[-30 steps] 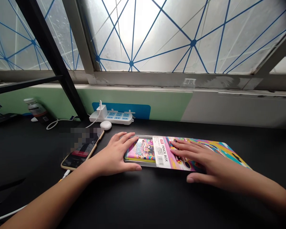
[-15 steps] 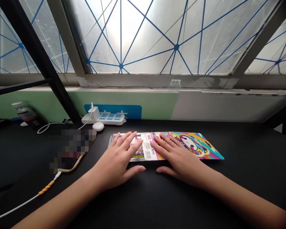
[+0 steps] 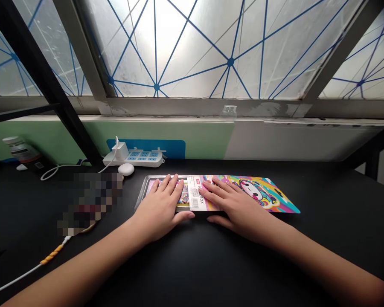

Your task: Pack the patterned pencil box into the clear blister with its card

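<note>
A flat package lies lengthwise on the black desk. Its right part is a colorful printed cardboard sleeve (image 3: pixel 275 194) with a cartoon character; a white label strip (image 3: pixel 195 204) with a barcode runs down its left end. From that end a clear plastic tray (image 3: pixel 141 194) sticks out, with brightly printed contents partly covered by fingers. My left hand (image 3: pixel 161 209) lies flat over the tray, fingers stretched out and thumb at the near edge. On the sleeve rests my right hand (image 3: pixel 235 204), palm down, fingers extended. Both thumbs point toward each other in front of the package.
A white power strip (image 3: pixel 137 158) with a plugged-in charger (image 3: pixel 120 150) stands against the wall. Nearby sit a round white case (image 3: pixel 126 169), a blurred-out device (image 3: pixel 92 200) with a white cable (image 3: pixel 19 279), and a bottle (image 3: pixel 24 151). A black post (image 3: pixel 51 81) rises at left.
The tray has slid slightly left with my left hand, so more of it shows beyond the sleeve. My right hand stays on the sleeve. The view has turned a little to the right.
</note>
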`<state>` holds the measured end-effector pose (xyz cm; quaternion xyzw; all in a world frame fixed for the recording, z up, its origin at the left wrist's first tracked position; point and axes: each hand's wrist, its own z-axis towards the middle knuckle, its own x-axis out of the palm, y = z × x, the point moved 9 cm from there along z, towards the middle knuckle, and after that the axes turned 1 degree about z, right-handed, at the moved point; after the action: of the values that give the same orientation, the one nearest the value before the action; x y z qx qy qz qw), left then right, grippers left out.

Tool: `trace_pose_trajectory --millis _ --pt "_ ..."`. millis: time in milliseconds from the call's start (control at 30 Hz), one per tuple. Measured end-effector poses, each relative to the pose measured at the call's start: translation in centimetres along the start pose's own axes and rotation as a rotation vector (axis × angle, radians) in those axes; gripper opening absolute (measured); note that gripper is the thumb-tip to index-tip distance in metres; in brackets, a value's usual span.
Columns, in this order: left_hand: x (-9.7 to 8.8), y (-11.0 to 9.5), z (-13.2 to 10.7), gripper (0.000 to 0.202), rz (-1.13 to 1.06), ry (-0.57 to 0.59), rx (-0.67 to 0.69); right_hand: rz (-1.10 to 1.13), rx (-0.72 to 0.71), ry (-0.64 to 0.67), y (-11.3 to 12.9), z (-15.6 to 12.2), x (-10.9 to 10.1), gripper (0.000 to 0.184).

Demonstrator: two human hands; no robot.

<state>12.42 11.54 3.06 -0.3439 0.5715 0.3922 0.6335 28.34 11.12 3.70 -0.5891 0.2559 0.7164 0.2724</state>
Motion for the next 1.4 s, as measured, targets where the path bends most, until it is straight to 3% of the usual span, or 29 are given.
trace_pose_trajectory --millis 200,367,533,800,933,1033,1100,1200,1300,1400 --pt "-0.2 2.3 -0.2 0.094 -0.030 0.081 -0.010 0.045 0.109 0.133 -3.5 -1.6 -0.6 0.069" --pt "-0.9 5.1 -0.6 0.083 -0.105 0.153 -0.068 0.074 0.109 0.110 -3.8 -1.7 -1.2 0.062" --pt "-1.8 5.6 -0.7 0.070 -0.127 0.104 -0.090 0.027 0.083 0.079 -3.4 -1.5 -1.2 0.054" --pt "-3.1 7.0 -0.6 0.048 -0.053 0.008 -0.174 0.037 0.108 0.092 -5.5 -2.7 -0.5 0.052" --pt "-3.0 7.3 -0.2 0.048 -0.063 -0.005 -0.176 0.063 0.126 0.037 -6.3 -2.8 -2.3 0.049" --pt "-2.7 7.0 0.0 0.050 -0.060 -0.022 -0.154 0.069 0.183 -0.107 -6.6 -2.5 -5.0 0.043" --pt "-2.4 6.5 0.0 0.054 -0.065 -0.039 -0.137 0.045 0.163 -0.248 -5.5 -2.3 -6.6 0.042" --pt "-2.3 5.9 -0.1 0.062 -0.157 -0.069 -0.146 -0.019 0.025 -0.380 -1.3 -2.1 -7.4 0.047" --pt "-2.5 5.7 -0.5 0.067 -0.375 -0.115 -0.198 -0.037 -0.157 -0.384 4.8 -2.3 -6.8 0.062" --pt "-3.3 5.8 -0.6 0.070 -0.542 -0.187 -0.169 -0.052 -0.376 -0.312 11.5 -2.8 -5.3 0.058"
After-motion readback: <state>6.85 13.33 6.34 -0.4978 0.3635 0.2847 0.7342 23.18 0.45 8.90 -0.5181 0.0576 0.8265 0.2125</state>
